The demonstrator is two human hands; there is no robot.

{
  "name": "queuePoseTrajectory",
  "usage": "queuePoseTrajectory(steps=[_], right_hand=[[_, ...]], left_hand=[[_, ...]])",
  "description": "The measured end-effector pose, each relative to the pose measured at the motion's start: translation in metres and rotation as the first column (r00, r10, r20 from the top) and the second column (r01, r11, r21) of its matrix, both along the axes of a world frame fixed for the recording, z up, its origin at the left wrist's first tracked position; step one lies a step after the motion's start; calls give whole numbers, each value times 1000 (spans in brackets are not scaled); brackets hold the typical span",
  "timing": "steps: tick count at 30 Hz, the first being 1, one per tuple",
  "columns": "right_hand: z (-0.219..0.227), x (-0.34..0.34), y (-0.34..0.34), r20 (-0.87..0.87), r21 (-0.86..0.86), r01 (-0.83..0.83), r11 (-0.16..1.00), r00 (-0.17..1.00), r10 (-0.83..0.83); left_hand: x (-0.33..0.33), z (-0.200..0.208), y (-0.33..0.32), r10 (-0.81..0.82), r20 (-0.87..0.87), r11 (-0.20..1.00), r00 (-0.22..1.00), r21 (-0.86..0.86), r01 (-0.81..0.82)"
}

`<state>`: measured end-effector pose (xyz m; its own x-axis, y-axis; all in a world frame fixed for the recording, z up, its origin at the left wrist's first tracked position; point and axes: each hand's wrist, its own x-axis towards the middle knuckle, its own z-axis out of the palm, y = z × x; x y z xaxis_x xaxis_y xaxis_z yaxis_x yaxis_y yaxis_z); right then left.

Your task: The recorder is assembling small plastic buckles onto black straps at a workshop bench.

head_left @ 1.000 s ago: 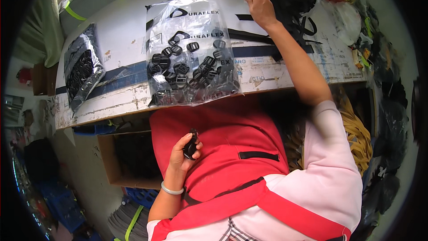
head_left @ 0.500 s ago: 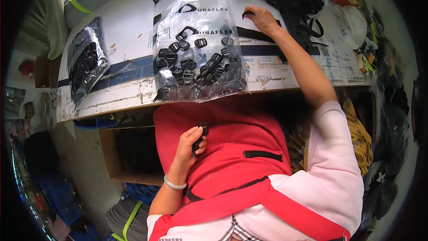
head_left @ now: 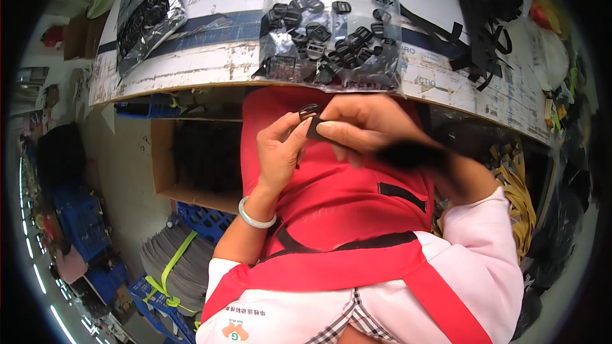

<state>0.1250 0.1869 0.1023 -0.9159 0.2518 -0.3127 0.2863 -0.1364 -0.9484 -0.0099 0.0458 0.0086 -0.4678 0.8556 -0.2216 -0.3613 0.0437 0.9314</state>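
Note:
In front of the red apron, just below the table's front edge, my two hands meet. My left hand (head_left: pixel 279 150), with a pale bangle on its wrist, pinches a small black plastic strap buckle (head_left: pixel 308 111). Close against the buckle is a short piece of black webbing strap (head_left: pixel 314 130), gripped between the thumb and fingers of my right hand (head_left: pixel 363 122). Whether the strap passes through the buckle's slot cannot be made out. A dark piece also hangs below my left fingers, partly hidden by them.
A clear bag of black buckles (head_left: pixel 331 32) lies at the front of the worn white table (head_left: pixel 220 57). Another bag of black parts (head_left: pixel 150 19) lies to its left, and a heap of black straps (head_left: pixel 478 19) to the right. Blue crates (head_left: pixel 204 220) stand below left.
My right hand has come from the straps on the table down to my left hand, bringing a black strap. My left hand has risen slightly with the buckle. The whole view has shifted.

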Motion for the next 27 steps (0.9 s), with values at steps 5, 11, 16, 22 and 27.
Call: queuePoseTrajectory(steps=[5,11,16,22,27], right_hand=[[-51,1,-22,109,-426,229,875,973,-202],[-70,-1,-33,45,-520,314,794,939,-342],[-91,-4,-44,-96,-540,358,762,873,-478],[-91,3,-27,7,-551,312,774,929,-370],[-114,6,-37,-315,49,427,903,865,-391]], left_hand=[[0,6,-6,20,-290,1000,957,29,-12],[2,-4,-6,86,-657,990,749,139,8],[1,-12,-7,130,-763,984,633,178,12],[-6,-10,-15,-11,-564,992,825,96,79],[-3,-19,-15,-30,443,992,896,-95,80]])
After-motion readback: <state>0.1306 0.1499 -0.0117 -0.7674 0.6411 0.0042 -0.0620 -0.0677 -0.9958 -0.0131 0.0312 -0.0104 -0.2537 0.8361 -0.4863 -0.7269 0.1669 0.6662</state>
